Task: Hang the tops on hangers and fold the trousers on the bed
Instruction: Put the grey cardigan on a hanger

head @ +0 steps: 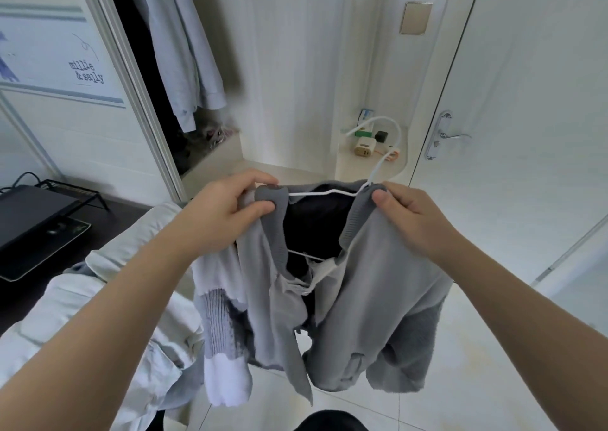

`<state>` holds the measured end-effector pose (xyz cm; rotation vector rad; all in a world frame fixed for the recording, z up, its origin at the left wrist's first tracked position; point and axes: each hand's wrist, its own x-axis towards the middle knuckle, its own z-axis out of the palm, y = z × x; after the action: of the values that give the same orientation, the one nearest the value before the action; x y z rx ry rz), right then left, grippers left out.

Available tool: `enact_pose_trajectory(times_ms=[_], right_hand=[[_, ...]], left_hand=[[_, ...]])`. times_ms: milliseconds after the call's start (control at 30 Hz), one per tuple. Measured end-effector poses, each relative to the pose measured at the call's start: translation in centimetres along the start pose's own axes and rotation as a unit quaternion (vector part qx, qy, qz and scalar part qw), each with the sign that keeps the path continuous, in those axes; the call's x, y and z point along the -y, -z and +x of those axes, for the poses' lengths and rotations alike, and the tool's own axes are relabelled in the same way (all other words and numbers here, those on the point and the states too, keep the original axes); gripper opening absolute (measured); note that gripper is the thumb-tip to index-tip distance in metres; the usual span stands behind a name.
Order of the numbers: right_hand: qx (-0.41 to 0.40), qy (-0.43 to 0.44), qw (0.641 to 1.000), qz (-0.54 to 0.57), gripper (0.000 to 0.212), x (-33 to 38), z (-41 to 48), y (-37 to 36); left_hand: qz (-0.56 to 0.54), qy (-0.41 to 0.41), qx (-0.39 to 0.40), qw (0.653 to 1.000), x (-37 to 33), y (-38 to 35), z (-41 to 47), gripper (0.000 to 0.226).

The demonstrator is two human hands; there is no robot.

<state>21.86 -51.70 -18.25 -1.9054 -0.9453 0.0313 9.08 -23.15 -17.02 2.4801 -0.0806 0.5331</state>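
Grey knit top (378,299) hung mid-air before the wardrobe (138,78), white hanger (322,193) through its neck. Left hand (230,210) pinched one collar side, right hand (411,220) the other. Judged: top nearly seated, not yet in the wardrobe, where a shirt (184,55) hung. Pale clothes (98,299) at left lay unsorted.

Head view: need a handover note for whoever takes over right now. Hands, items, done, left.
Left hand grips the left collar of the grey cardigan; right hand pinches the right collar.
White hanger sits inside the neckline, hook pointing up and right.
Done: hanger looks threaded into the cardigan, which is held in the air.
Left: probably settle the shoulders, hang it in the open wardrobe by the pale shirt, then work through the pale clothes pile at lower left. No trousers identifiable.
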Motion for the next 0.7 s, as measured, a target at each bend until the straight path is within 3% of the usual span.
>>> enact_pose_trajectory(times_ms=[167,300,367,433,500,567,700], right_hand=[[-0.005,0.024,0.999,-0.048,0.035,-0.3,0.3,0.3],[-0.087,-0.063,0.993,0.055,0.035,-1.3,0.9,2.9],[-0.055,-0.052,0.997,0.005,0.026,-1.4,1.0,3.4],[0.029,-0.021,0.999,-0.03,0.016,-0.5,0.8,1.9],[0.095,0.005,0.995,-0.041,0.017,0.7,1.0,-0.5],[0.073,0.02,0.997,-0.021,0.009,2.1,1.6,-2.4],[0.023,0.046,0.998,0.019,0.014,3.0,2.6,-2.1]], left_hand=[[-0.011,-0.009,-0.071,0.997,-0.1,0.9,0.0,0.016],[-0.016,-0.014,-0.118,0.993,0.4,2.8,-0.3,0.014],[-0.022,-0.002,-0.129,0.991,0.6,3.3,-0.3,0.013],[-0.028,0.003,-0.123,0.992,0.5,2.9,-0.1,0.014],[-0.039,0.004,-0.115,0.993,0.1,2.1,0.3,0.018],[-0.042,0.002,-0.107,0.993,0.0,1.4,0.5,0.021],[-0.053,0.001,-0.075,0.996,0.7,1.2,0.5,0.037]])
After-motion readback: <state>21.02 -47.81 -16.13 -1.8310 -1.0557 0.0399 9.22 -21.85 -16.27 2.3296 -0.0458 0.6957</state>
